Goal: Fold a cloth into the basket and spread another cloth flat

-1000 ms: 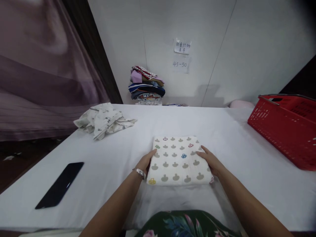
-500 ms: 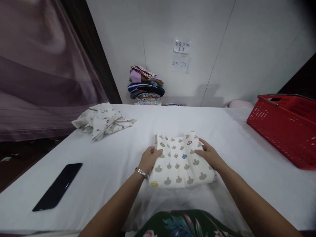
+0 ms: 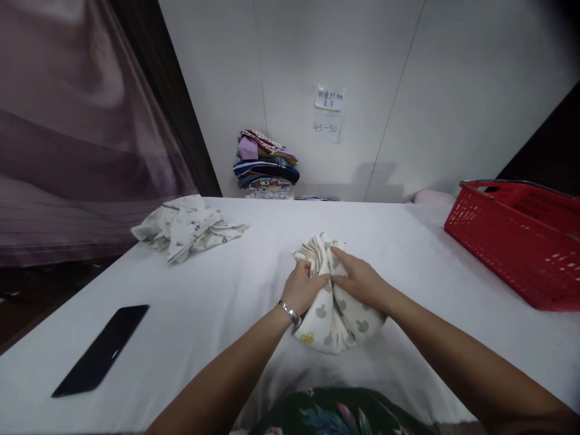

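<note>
Since half a second ago both hands have come in toward each other, and the printed cloth point(image 3: 321, 312) has gone from a wide flat fold to a bunched, pleated bundle. Left hand point(image 3: 302, 287) closed on its left side, thumb on top; right hand point(image 3: 361, 281) closed on the right side, thumb and fingers pressing into the fabric. Fingertips nearly meet at the middle; the fingers' undersides are hidden. Cloth sits mid-table, near the person, layered edges fanned at the far end, lower corners flaring out below the wrists. Room: white tabletop point(image 3: 408, 254) runs left to the black slab point(image 3: 102, 350), right to the red basket point(image 3: 502, 248), and ahead to the far edge by the wall. Crumpled cloth point(image 3: 188, 231) lies far left, well apart from the hands.
</note>
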A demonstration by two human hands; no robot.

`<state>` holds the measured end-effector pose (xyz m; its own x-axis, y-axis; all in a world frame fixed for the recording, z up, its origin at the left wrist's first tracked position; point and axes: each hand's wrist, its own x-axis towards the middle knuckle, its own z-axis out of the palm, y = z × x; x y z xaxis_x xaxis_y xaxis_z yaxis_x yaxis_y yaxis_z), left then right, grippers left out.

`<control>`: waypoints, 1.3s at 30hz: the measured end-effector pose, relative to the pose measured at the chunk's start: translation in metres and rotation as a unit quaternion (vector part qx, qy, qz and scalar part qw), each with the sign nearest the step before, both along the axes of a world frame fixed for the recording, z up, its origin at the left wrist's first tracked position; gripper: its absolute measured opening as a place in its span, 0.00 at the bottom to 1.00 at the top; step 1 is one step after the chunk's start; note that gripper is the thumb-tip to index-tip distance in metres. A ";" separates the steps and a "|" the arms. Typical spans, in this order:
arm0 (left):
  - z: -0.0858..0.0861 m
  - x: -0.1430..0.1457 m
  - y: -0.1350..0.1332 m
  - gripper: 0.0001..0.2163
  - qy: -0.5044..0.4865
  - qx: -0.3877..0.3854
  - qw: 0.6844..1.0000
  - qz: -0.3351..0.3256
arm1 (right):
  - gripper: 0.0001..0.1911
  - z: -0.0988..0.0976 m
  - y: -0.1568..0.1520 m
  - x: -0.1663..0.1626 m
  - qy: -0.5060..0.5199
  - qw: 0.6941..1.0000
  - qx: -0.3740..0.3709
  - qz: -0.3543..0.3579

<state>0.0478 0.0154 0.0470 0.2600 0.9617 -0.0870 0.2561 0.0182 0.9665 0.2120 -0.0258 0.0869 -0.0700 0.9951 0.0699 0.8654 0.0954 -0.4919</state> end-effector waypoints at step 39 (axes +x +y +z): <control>-0.070 0.009 -0.024 0.16 -0.006 -0.102 0.974 -0.200 | 0.46 0.149 -0.067 0.266 0.118 0.936 0.107 -0.313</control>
